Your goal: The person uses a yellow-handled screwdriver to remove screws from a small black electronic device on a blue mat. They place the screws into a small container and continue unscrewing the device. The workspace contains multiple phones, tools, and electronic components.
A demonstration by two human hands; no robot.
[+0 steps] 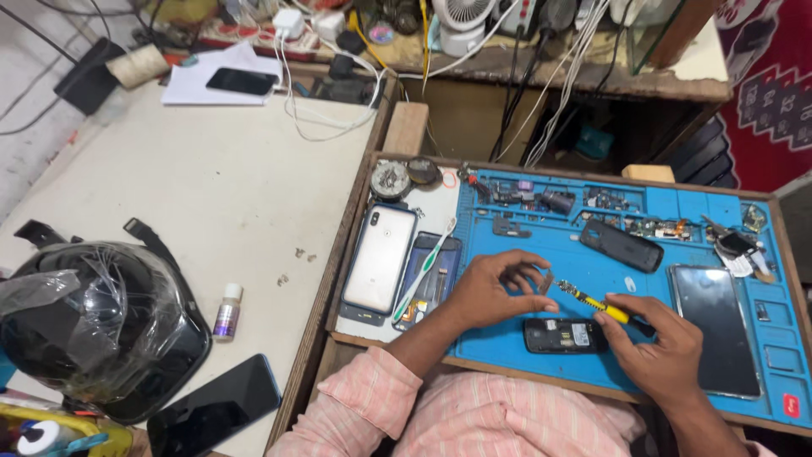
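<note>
My left hand [499, 288] rests on the blue work mat [592, 271], fingers curled around a small grey part [546, 281] pinched between thumb and fingertips. My right hand [660, 347] is clenched on a yellow-handled screwdriver [596, 303], its tip pointing toward the small part and lying just beside it. A small black phone [562, 336] lies open, back side up, on the mat between my two hands, near the front edge.

Other items on the mat:
- A second black phone [622, 245] lies beyond the screwdriver.
- A large dark phone [719, 326] lies face up, just beside my right hand.
- A silver phone [381, 258] lies back side up at the left end, with a toothbrush [423, 271] beside it, resting across an opened phone.

On the white table [237, 195] to the left sit a black helmet [101, 326] and a small bottle [227, 311].
</note>
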